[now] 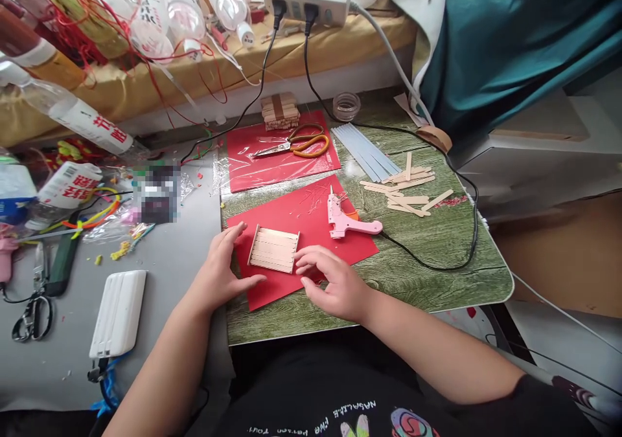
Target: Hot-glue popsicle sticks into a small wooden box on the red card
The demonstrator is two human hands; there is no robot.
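A small square panel of popsicle sticks (273,249), laid side by side with a stick along two edges, lies on a red sheet (311,213). My left hand (227,268) is at the panel's left side, thumb and fingers spread apart with nothing between them. At the right edge, my right hand (333,280) has its fingers loosely curved and apart; the fingertips are close to the panel, and I cannot tell if they touch it. Beyond my right hand a pink hot glue gun (343,220) rests on its side, its nozzle pointing away from me.
Orange-handled scissors (308,144) and a bundle of sticks (280,112) lie on plastic-wrapped red sheets (238,165). Glue sticks (365,152) and loose popsicle sticks (408,188) lie at the right. The glue gun's black cord (437,265) loops there. A white power bank (118,314) is at left.
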